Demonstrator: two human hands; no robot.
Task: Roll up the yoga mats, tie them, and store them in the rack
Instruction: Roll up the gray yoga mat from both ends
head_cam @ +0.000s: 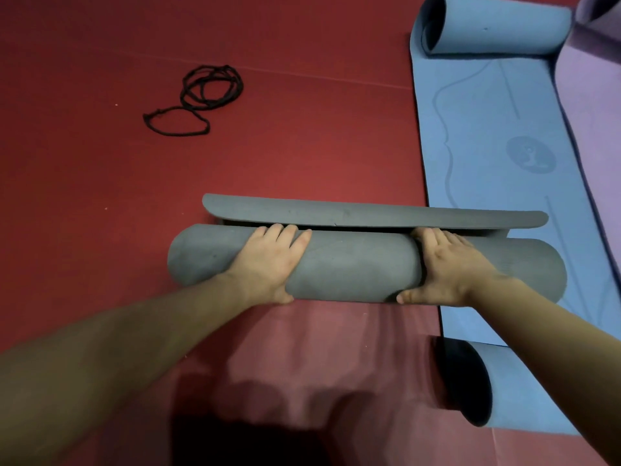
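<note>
A black cord lies in loose tangled loops on the red floor at the far left, well apart from everything else. The floor is smooth and matte, with a faint seam running across it beyond the cord.

Toward the middle, the grey mat sits on the floor as a thick, soft-looking foam cylinder. Its long axis runs left to right across the view, dipping slightly toward the right. Its last unrolled strip lies flat just beyond the roll, the end edge rounded at both corners.

The left hand wraps the left part of the roll, fingers draped over the top and thumb tucked against the near side. The right hand grips the right part the same way, and the foam dents under it.

The roll's right end overlaps the edge of a blue mat. This mat lies flat with its length running away from the viewer, printed with faint lines and a round emblem, and both its ends curl into loose rolls. A purple mat lies beside it at the far right.
</note>
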